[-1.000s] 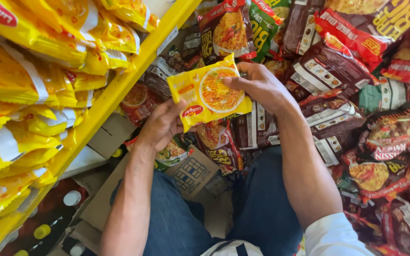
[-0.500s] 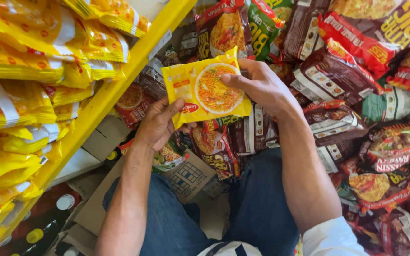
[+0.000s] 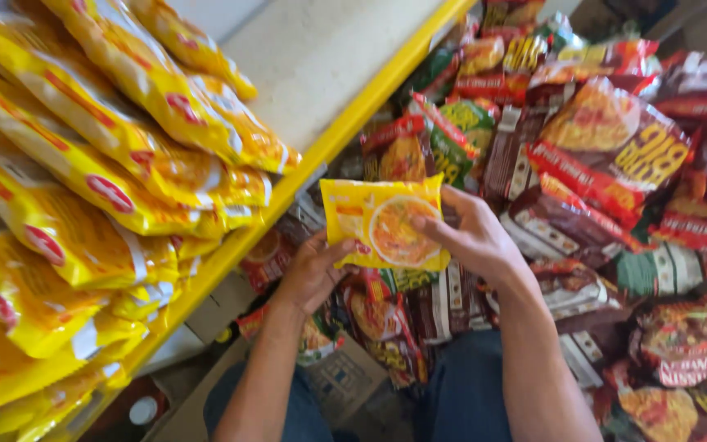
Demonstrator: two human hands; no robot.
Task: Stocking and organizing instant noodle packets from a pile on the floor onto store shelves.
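I hold a yellow instant-noodle packet point(image 3: 382, 223) with a round noodle picture on it, in both hands, in front of the shelf edge. My left hand point(image 3: 312, 274) grips its lower left side from below. My right hand point(image 3: 476, 237) grips its right side, thumb across the front. The packet is upright, facing me, just right of the yellow shelf rail point(image 3: 321, 151).
Several yellow noodle packets point(image 3: 83, 188) lie stacked on the white shelf point(image 3: 321, 49) at the left. A heap of red, brown and green snack packets point(image 3: 607, 155) fills the right. Cardboard boxes point(image 3: 345, 376) and bottle caps point(image 3: 142, 409) sit below, by my blue-trousered knees.
The view has tilted up, showing more of the white shelf top. Both hands still hold the yellow packet, which has shifted slightly right and lower in view.
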